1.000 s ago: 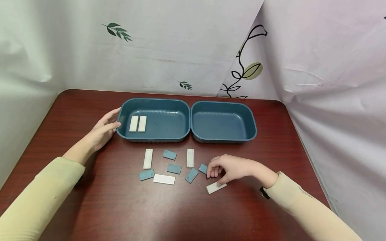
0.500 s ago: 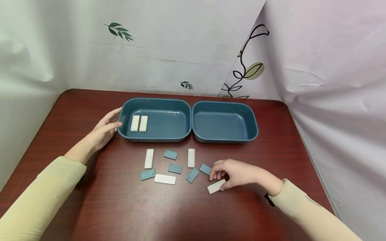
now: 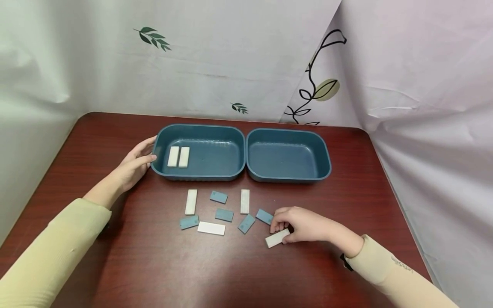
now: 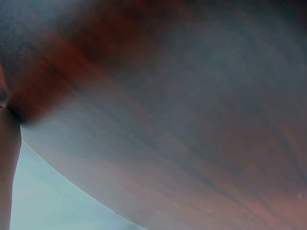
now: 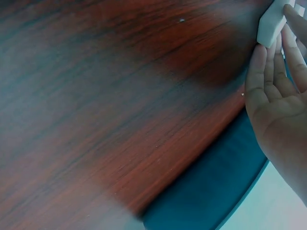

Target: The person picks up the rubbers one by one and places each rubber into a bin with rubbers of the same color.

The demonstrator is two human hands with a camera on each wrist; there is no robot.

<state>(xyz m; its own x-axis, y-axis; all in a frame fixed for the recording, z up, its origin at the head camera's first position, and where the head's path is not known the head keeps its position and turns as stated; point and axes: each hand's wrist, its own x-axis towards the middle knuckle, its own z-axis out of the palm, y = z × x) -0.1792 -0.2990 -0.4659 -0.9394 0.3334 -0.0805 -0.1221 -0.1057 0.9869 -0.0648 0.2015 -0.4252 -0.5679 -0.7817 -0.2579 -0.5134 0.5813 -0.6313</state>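
Observation:
My right hand (image 3: 304, 224) pinches a small white block (image 3: 274, 239) between thumb and fingertips, low at the tabletop. In the right wrist view, the thumb and fingers meet the white block (image 5: 271, 24) on opposite sides. A blue-grey tile (image 3: 264, 216) lies just beside those fingers. My left hand (image 3: 135, 167) rests against the left end of the left blue bin (image 3: 200, 176), thumb at the rim and fingers along the outer wall. Two white blocks (image 3: 184, 157) lie side by side inside that bin. The left wrist view shows mostly blurred tabletop.
A second blue bin (image 3: 289, 179) stands touching the first on its right, with nothing inside. In front of the bins lie more white blocks (image 3: 211, 228) and several blue-grey tiles (image 3: 224, 214). Pale cloth (image 3: 215, 51) hangs behind the dark red table (image 3: 200, 273).
The right hand has shifted slightly right and nearer, its fingers moving off the blue-grey tile and round the white block. The left hand keeps its place at the bin.

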